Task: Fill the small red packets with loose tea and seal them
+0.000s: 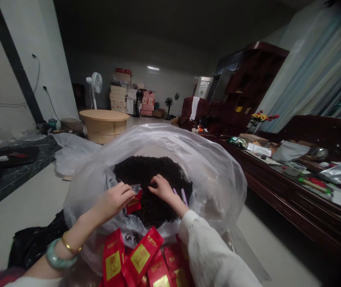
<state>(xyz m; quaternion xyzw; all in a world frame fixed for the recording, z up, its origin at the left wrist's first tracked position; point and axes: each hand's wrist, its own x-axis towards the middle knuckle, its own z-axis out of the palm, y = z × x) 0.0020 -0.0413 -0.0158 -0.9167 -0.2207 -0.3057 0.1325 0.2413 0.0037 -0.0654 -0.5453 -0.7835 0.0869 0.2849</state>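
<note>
Here in the head view, clock centred on the middle of your sight, your left hand [118, 200] is in at between seven and eight, thumb and fingers pinching the small red pouch [134, 204] by its edge, and that pouch sits at seven, clear film showing at its top. Your right hand [160, 187] comes in just below centre, at six, fingers bent and thumb close to the forefinger, right over the dark heap of dry leaves [146, 167]; whether anything is caught between those fingertips, you can't tell from here. The heap lies inside a big translucent plastic bag [231, 179], its mouth rolled wide open around both your hands. Two purple sticks [184, 196] poke up at five, just beside your right wrist. And down at six, nearest your body, more red pouches [140, 258] with gold panels lie piled, overlapping one another! On your left wrist there's a green bangle [59, 256] and a gold bracelet [68, 245]. Crumpled black plastic [38, 241] at eight, a round wooden table [103, 115] between nine and ten, a white fan [97, 82] at ten, and a cluttered dark wooden table [280, 197] stretching from three to four.
</note>
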